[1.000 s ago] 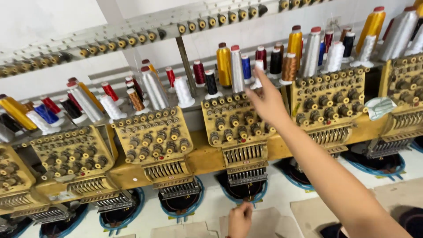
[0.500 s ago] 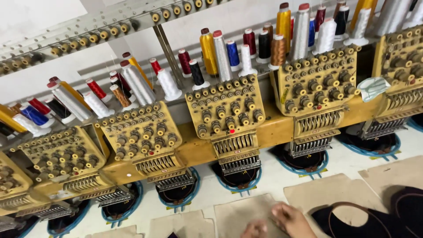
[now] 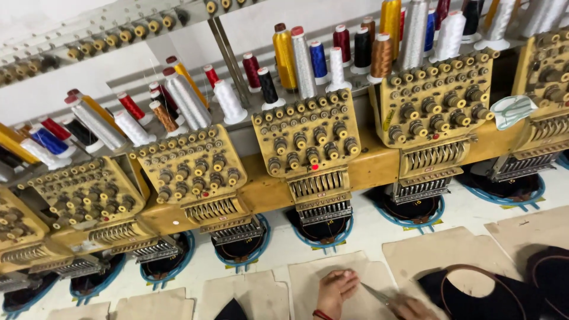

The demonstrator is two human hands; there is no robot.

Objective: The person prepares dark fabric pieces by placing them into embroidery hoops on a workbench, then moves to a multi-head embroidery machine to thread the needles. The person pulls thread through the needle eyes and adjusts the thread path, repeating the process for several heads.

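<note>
Left hand: the left hand (image 3: 335, 290) lies at the bottom edge, fingers curled loosely down onto a tan card panel (image 3: 332, 275); it pins the panel and holds nothing else that shows.
Right hand: the right hand (image 3: 412, 308) sits just beside it, mostly cut off by the frame, closed round the grip end of a thin metal tool (image 3: 374, 293).
Tool: the tool slants up and left, its tip close to the left fingers; it looks like small snips or tweezers, though too little shows to be sure.
Panel: flat on the white bed, directly below the middle head (image 3: 308, 139), with more tan panels to either side.
Hooped cloth: dark fabric in a ring hoop (image 3: 474, 290) lies just right of the right hand.
Machine: a row of yellow heads with tension knobs, needle bars (image 3: 322, 207) hanging over blue-rimmed openings.
Spools: upright thread spools (image 3: 283, 56) in red, gold, silver, blue, black and white on the rack behind.
Risk, tip: the sharp end points at the left fingers, so a slip along the panel could nick them.
Risk, needles: the hands work near the needle bars, and leaning further in would bring knuckles under them.
Risk, panel: if the left hand lifts, the panel could slide and the cut or pick land off its mark.
</note>
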